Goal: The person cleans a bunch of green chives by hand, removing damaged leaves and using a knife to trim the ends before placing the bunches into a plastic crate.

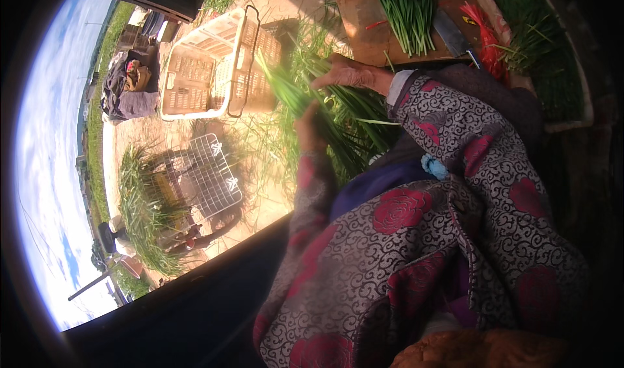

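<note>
A bunch of long green chives [284,90] is in my left hand [308,129], which is blurred by motion but closed round the stalks. Its pale-green ends point up to the left, toward the crate. My right hand [353,73] reaches in from the right, its thumb and fingers apart above the leaves beside the bunch. Whether those fingers touch any stalks I cannot make out. More dark green chives [354,124] lie across my lap below both hands. A patterned sleeve covers each forearm.
A cream plastic crate [195,69] with a metal handle stands ahead left. Nearer is a white wire rack [207,176] beside a heap of grass-like leaves [146,218]. On a brown board [357,17] at far right lie sorted chives [406,13], a cleaver [453,33] and red ties [487,43].
</note>
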`<state>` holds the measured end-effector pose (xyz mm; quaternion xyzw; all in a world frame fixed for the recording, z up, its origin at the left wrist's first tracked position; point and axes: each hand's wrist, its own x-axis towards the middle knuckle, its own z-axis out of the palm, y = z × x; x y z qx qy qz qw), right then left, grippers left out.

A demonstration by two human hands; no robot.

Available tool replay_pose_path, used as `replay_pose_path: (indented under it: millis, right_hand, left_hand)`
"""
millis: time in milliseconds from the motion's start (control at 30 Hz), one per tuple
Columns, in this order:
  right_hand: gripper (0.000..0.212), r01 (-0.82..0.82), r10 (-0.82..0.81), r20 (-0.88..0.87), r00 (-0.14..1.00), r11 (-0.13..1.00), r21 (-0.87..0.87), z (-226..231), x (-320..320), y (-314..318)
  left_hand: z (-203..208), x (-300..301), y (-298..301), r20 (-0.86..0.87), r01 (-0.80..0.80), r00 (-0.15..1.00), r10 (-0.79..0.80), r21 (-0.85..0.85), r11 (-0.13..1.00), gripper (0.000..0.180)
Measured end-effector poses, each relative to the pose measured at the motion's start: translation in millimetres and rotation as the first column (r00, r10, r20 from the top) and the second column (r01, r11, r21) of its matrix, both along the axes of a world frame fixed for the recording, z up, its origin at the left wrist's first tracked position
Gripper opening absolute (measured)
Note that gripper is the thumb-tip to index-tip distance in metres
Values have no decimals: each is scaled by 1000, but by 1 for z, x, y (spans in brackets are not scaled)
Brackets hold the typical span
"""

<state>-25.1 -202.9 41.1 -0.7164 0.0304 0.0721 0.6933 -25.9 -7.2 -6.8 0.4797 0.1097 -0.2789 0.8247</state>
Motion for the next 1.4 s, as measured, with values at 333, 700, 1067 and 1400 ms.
replay_pose_path:
  millis: [333,700,1067,1400]
  right_hand:
    - [24,-85,85,-33,996,996,11,-2,0,8]
    - [25,-45,45,-1,999,993,109,-7,-2,7]
    - [35,177,-174,165,971,984,-8,-58,24,-67]
    - [40,254,-262,68,963,961,110,-18,38,-51]
  left_hand:
    - [23,-5,-9,151,-56,988,33,150,987,21]
    - [6,2,2,-22,-56,998,58,103,993,27]
    - [15,10,25,170,-7,983,-68,407,914,24]
    - [4,0,41,226,186,952,-205,105,977,52]
